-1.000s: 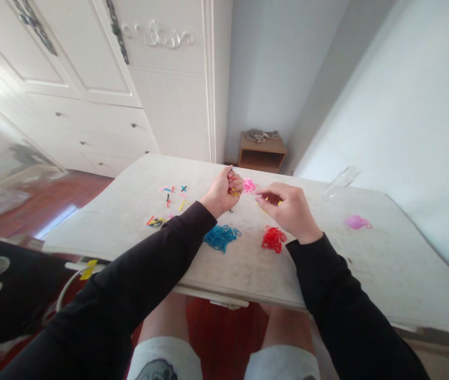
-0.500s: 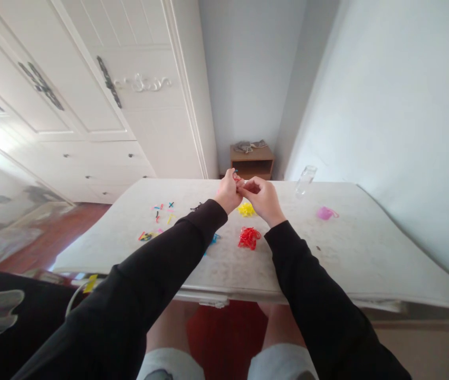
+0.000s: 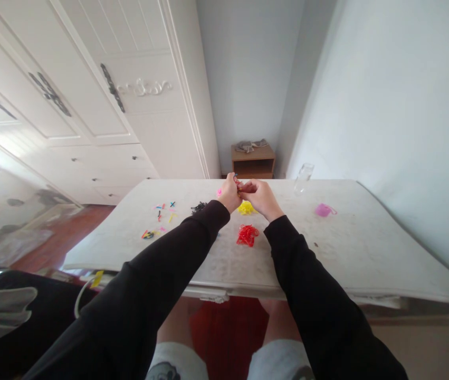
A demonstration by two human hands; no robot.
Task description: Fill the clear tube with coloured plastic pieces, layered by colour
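A white table (image 3: 366, 243) near a wardrobe (image 3: 145, 132) bears red loops (image 3: 247, 235).

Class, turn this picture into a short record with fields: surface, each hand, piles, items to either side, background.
Surface: white table
Left hand: curled around small coloured bits
Right hand: fingertips brought to the left hand's fingers; exact grip too small to tell
Piles: yellow, red, black; a pink one partly hidden
Left side: scattered coloured pieces
Right side: transparent container, purple item
Background: wooden stand with grey cloth on top
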